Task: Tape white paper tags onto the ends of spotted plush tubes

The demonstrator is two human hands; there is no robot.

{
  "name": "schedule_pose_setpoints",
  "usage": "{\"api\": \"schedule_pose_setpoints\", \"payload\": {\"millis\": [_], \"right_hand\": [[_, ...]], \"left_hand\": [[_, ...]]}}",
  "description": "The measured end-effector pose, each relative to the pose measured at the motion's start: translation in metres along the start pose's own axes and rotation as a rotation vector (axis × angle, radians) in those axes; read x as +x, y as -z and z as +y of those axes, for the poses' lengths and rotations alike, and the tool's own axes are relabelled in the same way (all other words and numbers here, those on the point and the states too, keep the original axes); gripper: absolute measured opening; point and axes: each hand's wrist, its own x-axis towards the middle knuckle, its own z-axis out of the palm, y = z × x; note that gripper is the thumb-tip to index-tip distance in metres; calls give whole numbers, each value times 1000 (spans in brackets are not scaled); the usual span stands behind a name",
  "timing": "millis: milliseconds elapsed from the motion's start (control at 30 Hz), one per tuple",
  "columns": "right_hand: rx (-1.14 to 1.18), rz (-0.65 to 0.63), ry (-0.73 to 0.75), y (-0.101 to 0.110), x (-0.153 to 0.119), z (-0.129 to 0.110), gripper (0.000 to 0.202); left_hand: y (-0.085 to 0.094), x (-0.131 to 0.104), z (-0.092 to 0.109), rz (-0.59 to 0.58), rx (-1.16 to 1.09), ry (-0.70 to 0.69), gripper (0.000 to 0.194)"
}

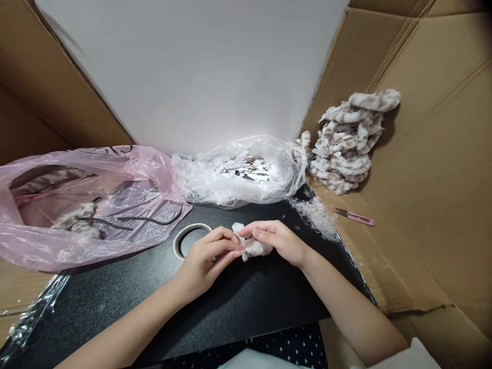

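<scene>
A small fluffy white-and-beige piece [255, 248] is between my hands over the black table. My right hand [280, 240] curls over its top and right side, with the fingers closed on it. From the left, my left hand [215, 252] pinches at the piece's left end, thumb and fingertips together. A small white tag [238, 227] sticks up between the fingertips of both hands. A roll of tape [177, 245] lies flat just behind my left hand, partly hidden by it.
A pink plastic bag [154, 166] with furry pieces and dark cords lies left. Behind my hands is a clear bag [200, 177] of white tags. Fluffy loops [349, 138] are piled back right, near loose fluff [317, 215] and pink thread snips [359, 218].
</scene>
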Motion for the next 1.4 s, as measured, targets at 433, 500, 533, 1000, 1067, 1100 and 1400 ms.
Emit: {"api": "schedule_pose_setpoints", "payload": {"millis": [433,500,533,1000,1067,1100,1400], "right_hand": [[-85,140,85,-18,2,23,31],[-64,157,45,-19,3,24,32],[-51,165,30,-19,3,24,33],[167,205,-95,-15,7,20,38],[151,210,-86,-15,7,20,35],[139,218,-79,-15,7,20,32],[-136,221,138,-18,4,24,21]], "left_hand": [[-10,-3,3,171,-438,503,21],[-11,-4,2,173,-422,514,24],[-11,-4,2,173,-390,499,23],[-11,-6,-4,128,131,76,11],[-12,-7,-3,110,133,83,10],[-11,-7,-3,95,127,81,10],[-7,-3,-2,0,19,236,13]]}}
